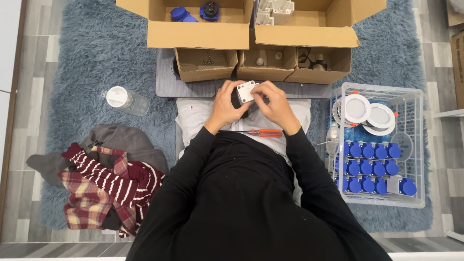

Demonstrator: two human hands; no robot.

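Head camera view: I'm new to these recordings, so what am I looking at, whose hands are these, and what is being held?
There is one picture, taken from a camera worn on a person's head, looking down at their own lap and hands. No machine is involved. The left hand and right hand together hold a small white square socket housing. An orange-handled screwdriver lies on the lap. Ahead are open cardboard boxes with small parts. To the right, a white wire basket holds blue socket parts and round white lamps. To the left lie a clear bottle and a pile of clothes on a blue rug.
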